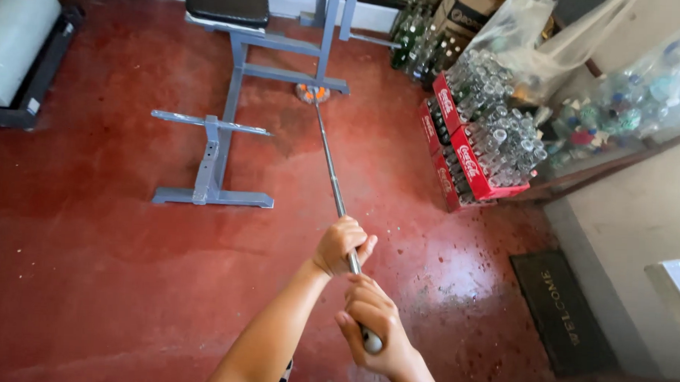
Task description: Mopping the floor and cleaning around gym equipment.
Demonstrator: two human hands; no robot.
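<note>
Both my hands grip a long metal mop handle (330, 166) that runs away from me across the red floor. My left hand (341, 244) is wrapped around the pole higher up. Closer to me, my right hand (374, 322) is closed on the handle's rounded end. The mop head (313, 94), white and orange, rests on the floor under the foot of a grey metal weight bench (223, 127).
Red crates of empty glass bottles (477, 143) are stacked at the right, with plastic bags of bottles (645, 92) behind. A dark doormat (565, 312) lies by a grey step at lower right. A white roll (14, 36) sits at far left.
</note>
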